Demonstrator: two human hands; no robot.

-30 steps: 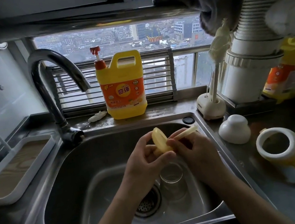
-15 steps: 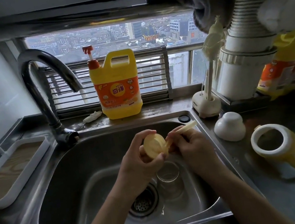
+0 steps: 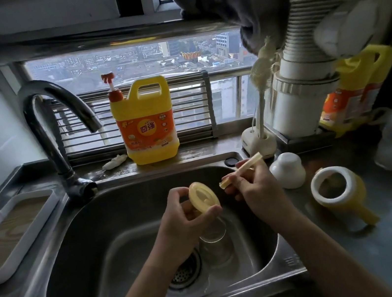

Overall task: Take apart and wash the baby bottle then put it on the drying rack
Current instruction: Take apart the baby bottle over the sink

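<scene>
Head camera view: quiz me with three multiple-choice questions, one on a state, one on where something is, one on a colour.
1. The pale yellow round silicone disc and the pale yellow straw tube are:
A joined together
B apart, disc in the left hand, tube in the right hand
C both held in one hand

2. The clear glass bottle body is:
A in the left hand
B in the right hand
C standing in the steel sink beside the drain strainer

3. The pump top on the yellow detergent jug is:
A blue
B red
C white

Answers:
1 B, a gap shows between disc and tube.
2 C, it stands on the basin floor below the hands.
3 B, the pump top is plainly red.
</scene>
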